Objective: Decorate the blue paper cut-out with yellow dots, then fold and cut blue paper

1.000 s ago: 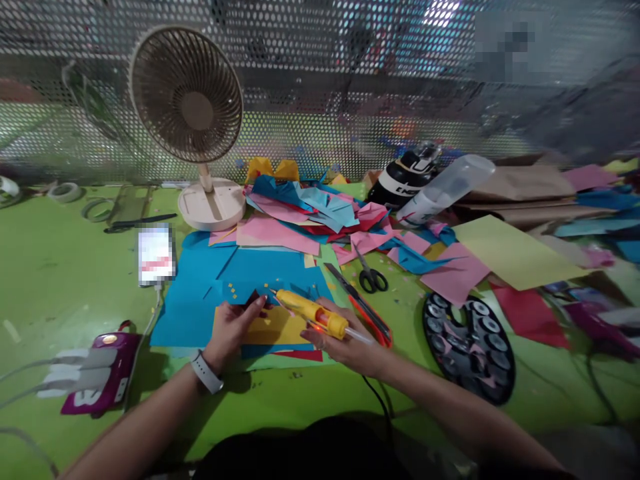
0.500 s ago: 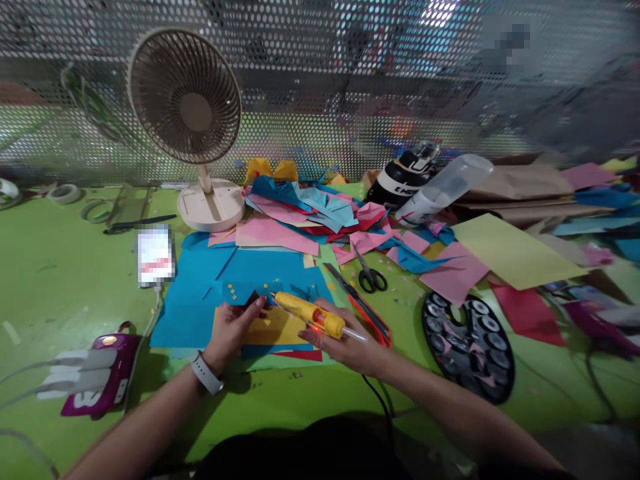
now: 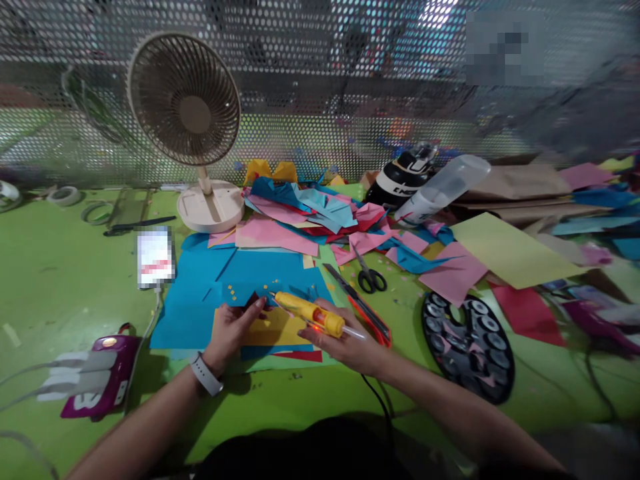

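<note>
My right hand [image 3: 345, 347] grips a yellow glue gun [image 3: 310, 312] with a red light glowing on its body, its nozzle pointing left. The nozzle tip sits right by a small dark red paper piece [image 3: 251, 299], which my left hand [image 3: 233, 331] pinches between its fingertips. Under both hands lies a yellow paper sheet [image 3: 273, 330] on top of large blue sheets [image 3: 200, 287]. A watch with a white strap is on my left wrist.
A beige desk fan [image 3: 193, 120] stands at the back left, with a heap of coloured paper scraps [image 3: 310, 213] beside it. Scissors [image 3: 369, 273], an orange utility knife [image 3: 365, 312] and a black round palette [image 3: 467, 343] lie to the right. A purple power strip [image 3: 97, 377] sits at the left.
</note>
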A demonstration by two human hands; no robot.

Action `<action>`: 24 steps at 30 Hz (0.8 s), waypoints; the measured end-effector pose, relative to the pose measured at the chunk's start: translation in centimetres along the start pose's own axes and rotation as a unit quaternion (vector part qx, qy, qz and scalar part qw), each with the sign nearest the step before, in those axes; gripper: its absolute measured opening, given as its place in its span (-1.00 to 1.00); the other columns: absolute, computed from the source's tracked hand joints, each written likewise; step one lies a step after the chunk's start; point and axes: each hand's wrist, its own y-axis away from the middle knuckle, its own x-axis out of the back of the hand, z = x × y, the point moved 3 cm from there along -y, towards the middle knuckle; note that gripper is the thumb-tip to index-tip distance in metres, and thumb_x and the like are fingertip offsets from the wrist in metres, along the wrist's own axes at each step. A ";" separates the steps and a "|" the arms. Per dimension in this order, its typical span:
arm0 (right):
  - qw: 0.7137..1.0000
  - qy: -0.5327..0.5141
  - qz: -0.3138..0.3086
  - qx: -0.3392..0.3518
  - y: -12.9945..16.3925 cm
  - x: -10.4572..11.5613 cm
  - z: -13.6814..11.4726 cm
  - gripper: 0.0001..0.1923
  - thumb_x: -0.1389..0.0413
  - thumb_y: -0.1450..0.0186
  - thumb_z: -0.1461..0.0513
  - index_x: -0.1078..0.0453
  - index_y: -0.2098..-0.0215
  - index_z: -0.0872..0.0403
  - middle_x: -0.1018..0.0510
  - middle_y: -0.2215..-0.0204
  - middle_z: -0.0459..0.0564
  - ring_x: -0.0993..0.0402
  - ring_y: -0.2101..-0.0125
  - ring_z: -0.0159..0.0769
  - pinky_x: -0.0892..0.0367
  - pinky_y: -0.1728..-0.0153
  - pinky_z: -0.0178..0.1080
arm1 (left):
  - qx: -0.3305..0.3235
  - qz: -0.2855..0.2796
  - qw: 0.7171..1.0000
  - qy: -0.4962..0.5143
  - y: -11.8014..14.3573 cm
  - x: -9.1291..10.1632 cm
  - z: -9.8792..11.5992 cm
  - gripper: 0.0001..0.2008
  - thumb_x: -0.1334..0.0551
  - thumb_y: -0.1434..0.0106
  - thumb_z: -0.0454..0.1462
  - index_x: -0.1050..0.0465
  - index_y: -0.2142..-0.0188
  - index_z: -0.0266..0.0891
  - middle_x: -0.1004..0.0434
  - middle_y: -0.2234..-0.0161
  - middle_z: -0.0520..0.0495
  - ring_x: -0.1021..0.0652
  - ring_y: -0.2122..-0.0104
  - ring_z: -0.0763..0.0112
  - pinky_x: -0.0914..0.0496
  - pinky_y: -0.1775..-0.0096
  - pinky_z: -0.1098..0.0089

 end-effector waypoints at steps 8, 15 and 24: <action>1.000 0.009 0.005 0.010 0.0 -0.1 0.1 -0.68 -0.16 -0.22 0.06 -0.14 0.48 0.01 -0.14 0.63 -0.23 -0.08 0.62 -0.46 -0.05 0.62 -0.33 | -0.008 -0.005 1.000 -0.011 0.0 0.1 0.0 -0.73 -0.37 -0.05 -0.10 -0.59 0.45 -0.29 -0.63 0.45 -0.13 -0.57 0.45 0.32 -0.41 0.42 0.43; 1.000 0.017 0.011 0.014 -0.1 0.0 0.1 -0.70 -0.17 -0.21 0.09 -0.13 0.49 0.00 -0.12 0.64 -0.24 -0.07 0.62 -0.45 -0.04 0.61 -0.33 | -0.008 -0.004 1.000 -0.009 0.0 0.1 -0.1 -0.73 -0.37 -0.06 -0.10 -0.60 0.44 -0.30 -0.63 0.45 -0.13 -0.58 0.46 0.32 -0.42 0.41 0.42; 1.000 0.008 -0.011 -0.010 0.1 -0.1 0.0 -0.66 -0.17 -0.20 0.04 -0.12 0.47 0.01 -0.13 0.63 -0.24 -0.05 0.63 -0.47 -0.01 0.62 -0.36 | -0.025 -0.004 1.000 -0.011 0.0 0.0 0.0 -0.72 -0.37 -0.05 -0.08 -0.58 0.42 -0.28 -0.63 0.44 -0.14 -0.59 0.43 0.27 -0.46 0.39 0.39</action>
